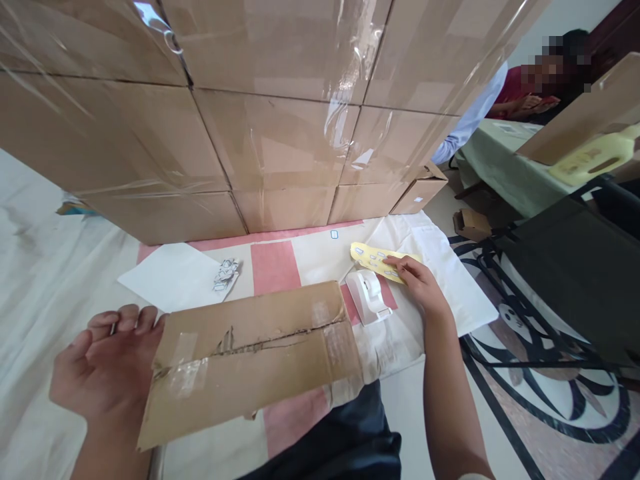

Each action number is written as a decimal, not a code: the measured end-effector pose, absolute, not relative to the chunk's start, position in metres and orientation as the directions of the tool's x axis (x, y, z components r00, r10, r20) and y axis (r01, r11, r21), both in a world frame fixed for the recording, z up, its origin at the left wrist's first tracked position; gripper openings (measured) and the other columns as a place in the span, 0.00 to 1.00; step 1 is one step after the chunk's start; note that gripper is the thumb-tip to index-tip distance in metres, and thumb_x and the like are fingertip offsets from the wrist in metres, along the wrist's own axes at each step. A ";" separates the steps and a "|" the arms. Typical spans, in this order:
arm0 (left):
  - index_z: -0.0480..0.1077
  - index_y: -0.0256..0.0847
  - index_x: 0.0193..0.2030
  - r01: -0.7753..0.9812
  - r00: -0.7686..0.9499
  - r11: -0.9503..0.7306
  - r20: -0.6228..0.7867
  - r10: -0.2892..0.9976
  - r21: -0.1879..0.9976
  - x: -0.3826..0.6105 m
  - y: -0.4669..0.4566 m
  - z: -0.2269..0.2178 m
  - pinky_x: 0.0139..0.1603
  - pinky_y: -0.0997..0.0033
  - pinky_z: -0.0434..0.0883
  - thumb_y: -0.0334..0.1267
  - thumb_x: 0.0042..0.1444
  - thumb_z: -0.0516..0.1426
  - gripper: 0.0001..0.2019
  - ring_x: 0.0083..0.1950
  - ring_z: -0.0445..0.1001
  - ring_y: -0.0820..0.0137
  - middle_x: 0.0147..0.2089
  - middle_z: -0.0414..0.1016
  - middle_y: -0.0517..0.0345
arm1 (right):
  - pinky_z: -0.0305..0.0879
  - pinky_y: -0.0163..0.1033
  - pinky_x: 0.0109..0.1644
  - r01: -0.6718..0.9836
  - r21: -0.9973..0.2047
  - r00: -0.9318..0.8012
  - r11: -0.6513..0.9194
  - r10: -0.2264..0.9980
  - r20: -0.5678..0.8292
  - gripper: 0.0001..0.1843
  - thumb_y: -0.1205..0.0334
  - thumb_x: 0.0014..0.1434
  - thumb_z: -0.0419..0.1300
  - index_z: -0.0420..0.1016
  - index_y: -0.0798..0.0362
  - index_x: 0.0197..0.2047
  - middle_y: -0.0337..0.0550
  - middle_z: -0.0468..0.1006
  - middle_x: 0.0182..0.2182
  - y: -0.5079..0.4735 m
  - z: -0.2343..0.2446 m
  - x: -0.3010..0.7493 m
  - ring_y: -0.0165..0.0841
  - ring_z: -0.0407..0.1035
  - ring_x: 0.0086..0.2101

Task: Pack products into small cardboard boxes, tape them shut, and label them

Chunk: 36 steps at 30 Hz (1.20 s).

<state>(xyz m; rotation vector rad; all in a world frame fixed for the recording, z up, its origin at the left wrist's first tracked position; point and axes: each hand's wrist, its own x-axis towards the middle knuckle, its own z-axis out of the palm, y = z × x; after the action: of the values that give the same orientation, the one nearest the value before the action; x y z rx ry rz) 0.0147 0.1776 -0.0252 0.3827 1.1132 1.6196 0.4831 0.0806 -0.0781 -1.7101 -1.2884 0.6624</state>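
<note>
A flat brown cardboard box [260, 360] with a taped, torn seam lies before me. My left hand [105, 363] rests palm up against its left end, fingers loosely curled and apart, with nothing visible in the palm. On the right, my right hand [417, 280] reaches over a yellow strip [370, 255] that bears small pale labels. Its index finger is stretched out and touches the strip; the thumb is hidden. Just below the strip stands a white tape dispenser [369, 297]. One small blue-edged label [335, 234] sits apart on the cloth.
Taped cardboard boxes [280, 140] are stacked like a wall in front. White paper [165, 277] with a small heap of labels [226, 274] lies at left. At right are a dark folding chair [575, 280], a green-covered table [500, 160] and a seated person [520, 93].
</note>
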 end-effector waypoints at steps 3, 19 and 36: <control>0.62 0.41 0.29 -0.583 -0.347 0.007 -0.257 0.902 0.813 0.011 0.179 -0.033 0.34 0.72 0.58 0.38 0.29 0.59 0.16 0.31 0.54 0.72 0.28 0.56 0.64 | 0.64 0.51 0.59 0.469 -0.879 0.344 -0.089 0.935 0.089 0.09 0.58 0.65 0.55 0.65 0.47 0.32 0.44 0.83 0.51 0.080 -0.077 0.480 0.44 0.71 0.58; 0.63 0.39 0.31 -0.571 -0.305 -0.022 -0.187 0.934 0.820 -0.006 0.187 -0.059 0.37 0.69 0.56 0.40 0.40 0.60 0.13 0.31 0.55 0.71 0.30 0.54 0.62 | 0.63 0.44 0.54 0.238 -0.961 0.369 0.140 0.902 0.223 0.04 0.61 0.62 0.59 0.69 0.48 0.35 0.42 0.77 0.44 0.081 -0.070 0.472 0.38 0.70 0.47; 0.63 0.40 0.30 -0.608 -0.331 -0.007 -0.246 0.911 0.794 0.004 0.177 -0.044 0.36 0.70 0.58 0.40 0.36 0.61 0.14 0.32 0.56 0.71 0.30 0.56 0.62 | 0.65 0.44 0.40 -0.308 -0.909 0.260 0.282 0.944 0.205 0.18 0.54 0.51 0.74 0.67 0.45 0.35 0.28 0.64 0.19 0.075 -0.062 0.475 0.31 0.60 0.25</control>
<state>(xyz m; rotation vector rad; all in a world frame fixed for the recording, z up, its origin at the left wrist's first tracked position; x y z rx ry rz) 0.0040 0.1774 -0.0441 0.4088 1.0370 1.6274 0.4753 0.0755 -0.0618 -0.8760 -0.9073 1.0134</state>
